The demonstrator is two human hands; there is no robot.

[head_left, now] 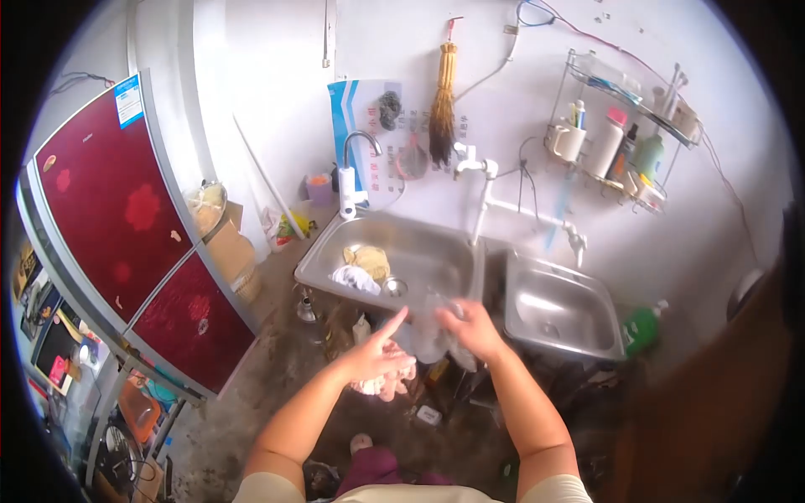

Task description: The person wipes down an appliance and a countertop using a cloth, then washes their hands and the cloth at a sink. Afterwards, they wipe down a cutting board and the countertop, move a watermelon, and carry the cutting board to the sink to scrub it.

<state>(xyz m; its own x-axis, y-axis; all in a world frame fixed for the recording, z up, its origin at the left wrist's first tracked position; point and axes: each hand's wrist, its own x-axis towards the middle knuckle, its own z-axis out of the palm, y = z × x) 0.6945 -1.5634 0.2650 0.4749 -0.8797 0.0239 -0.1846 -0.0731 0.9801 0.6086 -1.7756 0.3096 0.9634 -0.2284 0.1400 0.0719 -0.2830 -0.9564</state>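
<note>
My left hand (pixel 373 359) is closed around a crumpled pinkish-white cloth (pixel 387 383), with its index finger stretched out. To its right, my right hand (pixel 474 329) grips a limp grey cloth-like piece (pixel 432 334), smeared by motion, so its exact kind is unclear. Both hands are in front of the larger steel sink (pixel 436 239), near its front edge. Inside that basin, a yellowish cloth (pixel 367 261) and a white cloth (pixel 355 279) lie left of the drain (pixel 394 287).
A smaller steel sink (pixel 558 289) stands to the right, below a white pipe tap (pixel 577 241). A curved faucet (pixel 348 180) rises behind the larger basin. Bottles fill a wall rack (pixel 616 126). The red refrigerator (pixel 117 218) is on the left; a green bottle (pixel 641 327) stands at right.
</note>
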